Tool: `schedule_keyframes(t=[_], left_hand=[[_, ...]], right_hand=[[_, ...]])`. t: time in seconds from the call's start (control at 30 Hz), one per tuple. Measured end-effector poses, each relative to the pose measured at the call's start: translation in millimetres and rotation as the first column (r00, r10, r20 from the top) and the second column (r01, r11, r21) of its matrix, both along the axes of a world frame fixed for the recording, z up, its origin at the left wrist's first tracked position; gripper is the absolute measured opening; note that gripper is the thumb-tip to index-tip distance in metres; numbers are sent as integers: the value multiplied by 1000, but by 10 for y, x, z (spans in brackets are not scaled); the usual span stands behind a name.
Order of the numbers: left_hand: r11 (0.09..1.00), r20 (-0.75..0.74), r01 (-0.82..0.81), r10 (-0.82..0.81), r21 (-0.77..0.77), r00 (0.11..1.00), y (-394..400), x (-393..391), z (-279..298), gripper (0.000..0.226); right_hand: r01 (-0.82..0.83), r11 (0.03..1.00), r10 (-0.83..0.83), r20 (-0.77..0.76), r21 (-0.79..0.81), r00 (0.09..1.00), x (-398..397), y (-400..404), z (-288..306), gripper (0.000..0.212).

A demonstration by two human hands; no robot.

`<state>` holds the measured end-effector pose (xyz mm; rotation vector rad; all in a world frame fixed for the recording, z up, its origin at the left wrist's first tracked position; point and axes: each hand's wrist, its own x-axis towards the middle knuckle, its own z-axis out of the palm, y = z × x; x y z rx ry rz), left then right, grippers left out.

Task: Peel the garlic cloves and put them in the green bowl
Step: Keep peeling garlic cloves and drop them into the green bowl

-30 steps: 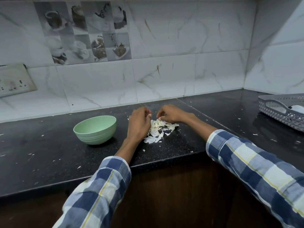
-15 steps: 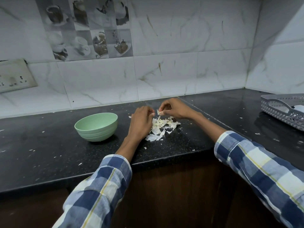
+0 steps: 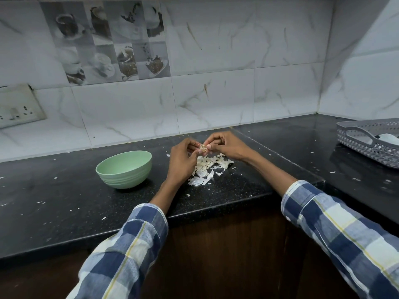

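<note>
A small garlic piece point(image 3: 203, 148) with dry papery skin is pinched between the fingertips of my left hand point(image 3: 182, 160) and my right hand point(image 3: 226, 145), raised a little above the black counter. Below them lies a heap of white garlic peels point(image 3: 207, 169). The green bowl point(image 3: 124, 169) stands upright to the left of my left hand, apart from it; I cannot see its bottom from here.
A grey perforated basket point(image 3: 371, 143) holding a white object sits at the far right of the counter point(image 3: 64, 201). Peel flakes are scattered over the counter. A switch plate point(image 3: 19, 106) is on the tiled wall at left. The counter edge runs close below my forearms.
Both hands rose from the peel heap and came together, and they now pinch a garlic piece between them above the heap.
</note>
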<state>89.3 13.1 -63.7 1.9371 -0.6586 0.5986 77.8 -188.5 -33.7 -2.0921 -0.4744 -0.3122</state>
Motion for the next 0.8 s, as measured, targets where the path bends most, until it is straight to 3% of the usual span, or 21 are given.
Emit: schedule_keyframes(t=[0.3,0.43,0.57,0.8], left_hand=[[1000,0,14,-14,-8,1000,-6,0,9,29],[1000,9,-29,29,7,1000,12,29,-16,27],[990,33,-122,119,77,992,46,53,-47,17],[972,70,-122,110,202,991,26,13,-47,14]], right_hand=[[13,997,-15,27,80,1000,-28,34,-67,19],[106,991,-111,54,82,992,16,-9,-66,20],[286,956,-277,117,-66,954,96,-111,-150,13],[305,901,-250,206,-307,946,83,-191,-92,3]])
